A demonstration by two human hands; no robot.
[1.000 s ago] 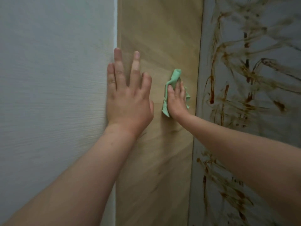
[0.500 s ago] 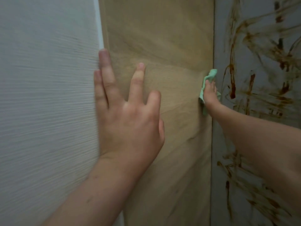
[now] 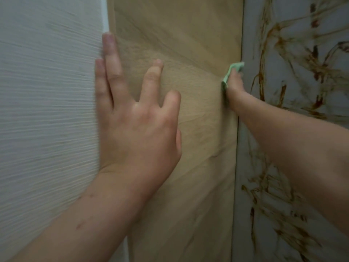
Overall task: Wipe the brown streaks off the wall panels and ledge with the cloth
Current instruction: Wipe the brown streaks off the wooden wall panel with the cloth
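Wall close-up: left hand (image 3: 132,118) spread flat, empty, on tan wood panel (image 3: 188,44), prob. as brace, while right hand (image 3: 234,86) pins green cloth (image 3: 231,72) at seam w/ grey panel (image 3: 302,167), brown streaks (image 3: 279,95) unwiped.

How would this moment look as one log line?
left hand flat on tan panel | right hand presses green cloth at seam | grey panel streaked

Mint-green cloth (image 3: 229,72), tan wood-grain panel (image 3: 188,44), brown streaks (image 3: 279,44) on pale grey panel (image 3: 294,19).
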